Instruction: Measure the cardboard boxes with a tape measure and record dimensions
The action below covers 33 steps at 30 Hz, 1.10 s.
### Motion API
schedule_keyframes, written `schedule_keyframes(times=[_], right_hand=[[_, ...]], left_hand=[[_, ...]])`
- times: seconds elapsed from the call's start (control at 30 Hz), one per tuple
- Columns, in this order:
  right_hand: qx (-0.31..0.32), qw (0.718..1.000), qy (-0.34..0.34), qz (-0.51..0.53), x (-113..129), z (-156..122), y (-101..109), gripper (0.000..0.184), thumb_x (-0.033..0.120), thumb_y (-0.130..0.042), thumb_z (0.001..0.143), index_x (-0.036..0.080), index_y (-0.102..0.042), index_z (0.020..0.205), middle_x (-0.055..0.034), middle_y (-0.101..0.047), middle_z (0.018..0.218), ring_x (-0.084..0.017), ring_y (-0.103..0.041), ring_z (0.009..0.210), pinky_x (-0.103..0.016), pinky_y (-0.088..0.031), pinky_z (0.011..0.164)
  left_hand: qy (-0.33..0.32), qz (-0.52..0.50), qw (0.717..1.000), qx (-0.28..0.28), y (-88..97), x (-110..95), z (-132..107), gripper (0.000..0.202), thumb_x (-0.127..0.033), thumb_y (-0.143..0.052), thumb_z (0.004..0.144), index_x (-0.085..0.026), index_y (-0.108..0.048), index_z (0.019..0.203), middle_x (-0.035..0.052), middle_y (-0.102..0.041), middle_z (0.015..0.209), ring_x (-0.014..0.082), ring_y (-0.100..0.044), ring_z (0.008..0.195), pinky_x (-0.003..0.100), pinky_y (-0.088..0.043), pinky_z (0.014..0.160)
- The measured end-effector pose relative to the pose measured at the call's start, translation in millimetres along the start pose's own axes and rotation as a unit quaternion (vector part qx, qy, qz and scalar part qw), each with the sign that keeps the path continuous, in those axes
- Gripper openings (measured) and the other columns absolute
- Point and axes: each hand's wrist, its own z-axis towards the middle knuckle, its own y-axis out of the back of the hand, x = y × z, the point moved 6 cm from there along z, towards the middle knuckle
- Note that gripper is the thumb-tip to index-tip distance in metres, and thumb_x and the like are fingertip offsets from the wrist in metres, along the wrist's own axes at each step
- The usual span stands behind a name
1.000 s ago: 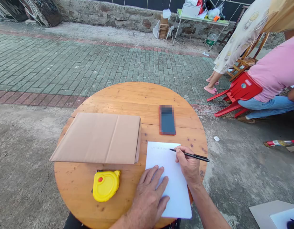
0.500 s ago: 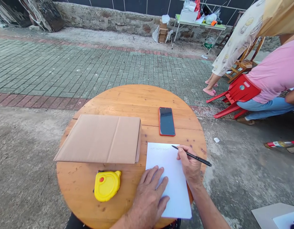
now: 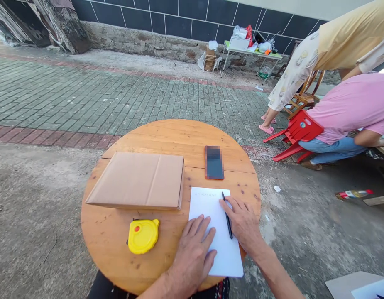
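Observation:
A white sheet of paper with a faint line of writing near its top lies on the round wooden table. My left hand rests flat on its left side, fingers stretched out. A black pen lies along the paper's right side, tip toward the top. Over the paper's right edge is my right hand, palm down with fingers apart, its thumb resting across the pen's upper part. Left of the paper are a closed cardboard box and a yellow tape measure. Above the paper lies a red-edged phone.
The round table stands outdoors on concrete. At right, a person in pink sits on a red chair, with another person bending beside them. A bottle lies on the ground. A cluttered side table stands by the wall.
My right hand has turned and lowered the pen from a writing grip to lie along the paper. My left hand stays on the paper. The view has tilted up slightly.

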Motion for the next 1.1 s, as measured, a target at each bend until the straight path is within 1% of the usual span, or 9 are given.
schedule_keyframes(times=[0.13,0.33,0.6,0.67,0.73,0.8,0.83,0.97,1.1], right_hand=[[0.009,1.0,0.015,-0.019,-1,-1,-2,0.052,-0.004,-0.044,0.086,0.021,-0.062,0.128,-0.0113,-0.065,0.125,-0.026,-0.058,0.111,-0.038,-0.04,0.085],[-0.041,0.998,-0.033,0.024,-1,-10,4,0.044,0.002,-0.041,0.089,0.017,-0.065,0.121,-0.0118,-0.067,0.118,-0.024,-0.059,0.103,-0.036,-0.041,0.084],[-0.024,0.997,-0.036,0.058,6,-9,9,0.042,0.002,-0.042,0.083,0.019,-0.07,0.109,-0.009,-0.069,0.114,-0.024,-0.059,0.101,-0.036,-0.038,0.084],[-0.022,0.997,-0.053,0.055,6,-7,9,0.035,0.009,-0.042,0.088,0.018,-0.07,0.108,-0.0098,-0.069,0.11,-0.024,-0.061,0.099,-0.036,-0.039,0.083],[-0.015,0.996,-0.078,0.042,10,-2,8,0.029,0.022,-0.046,0.094,0.017,-0.068,0.111,-0.0103,-0.07,0.102,-0.025,-0.063,0.094,-0.037,-0.039,0.081],[0.007,0.994,-0.107,0.023,15,3,3,0.033,0.032,-0.049,0.094,0.015,-0.064,0.118,-0.0102,-0.071,0.096,-0.026,-0.065,0.09,-0.037,-0.041,0.079],[0.02,0.992,-0.123,0.015,17,6,0,0.035,0.032,-0.05,0.094,0.014,-0.062,0.121,-0.0103,-0.072,0.095,-0.026,-0.066,0.089,-0.037,-0.041,0.078],[0.046,0.98,-0.193,0.01,19,12,-3,0.035,0.02,-0.046,0.092,0.016,-0.059,0.125,-0.011,-0.074,0.099,-0.024,-0.069,0.085,-0.032,-0.045,0.072],[0.086,0.964,-0.249,0.024,16,11,-1,0.037,0.023,-0.042,0.094,0.016,-0.058,0.127,-0.0135,-0.073,0.102,-0.026,-0.07,0.086,-0.033,-0.047,0.068]], left_hand=[[0.001,0.004,1.0,0.002,0.4,-1,0,0.042,-0.041,-0.059,0.089,-0.023,-0.061,0.127,0.0079,-0.054,0.143,0.0318,-0.047,0.132,0.051,-0.041,0.107],[0.008,0.009,1.0,0.024,-2.3,-1,3,0.042,-0.04,-0.059,0.089,-0.022,-0.061,0.127,0.0086,-0.051,0.145,0.0323,-0.045,0.134,0.051,-0.039,0.109],[0.042,0.014,0.999,0.022,-7.6,-9,2,0.042,-0.036,-0.059,0.089,-0.018,-0.061,0.127,0.013,-0.051,0.145,0.0343,-0.044,0.134,0.055,-0.037,0.11],[0.049,0.008,0.999,0.016,-9.2,-10,3,0.043,-0.037,-0.059,0.089,-0.017,-0.061,0.127,0.0134,-0.051,0.145,0.0344,-0.045,0.134,0.055,-0.037,0.11],[0.052,0.003,0.999,0.011,-10.2,-10,4,0.043,-0.036,-0.06,0.088,-0.017,-0.061,0.127,0.0134,-0.052,0.144,0.0343,-0.045,0.134,0.056,-0.037,0.11],[0.053,-0.002,0.999,0.012,-9.9,-10,4,0.044,-0.036,-0.061,0.087,-0.017,-0.061,0.127,0.0141,-0.052,0.143,0.0343,-0.045,0.134,0.056,-0.037,0.11],[0.053,-0.005,0.998,0.012,-8.5,-10,3,0.045,-0.036,-0.062,0.087,-0.017,-0.061,0.127,0.0145,-0.052,0.143,0.0343,-0.045,0.134,0.056,-0.037,0.11],[0.026,-0.02,0.999,-0.01,11.3,-14,-19,0.047,-0.033,-0.063,0.085,-0.019,-0.058,0.129,0.0131,-0.051,0.145,0.033,-0.045,0.134,0.054,-0.039,0.11],[-0.009,-0.024,0.997,-0.077,48.5,-7,-70,0.039,-0.016,-0.057,0.082,-0.019,-0.06,0.121,0.0129,-0.059,0.133,0.0293,-0.054,0.123,0.05,-0.048,0.102]])
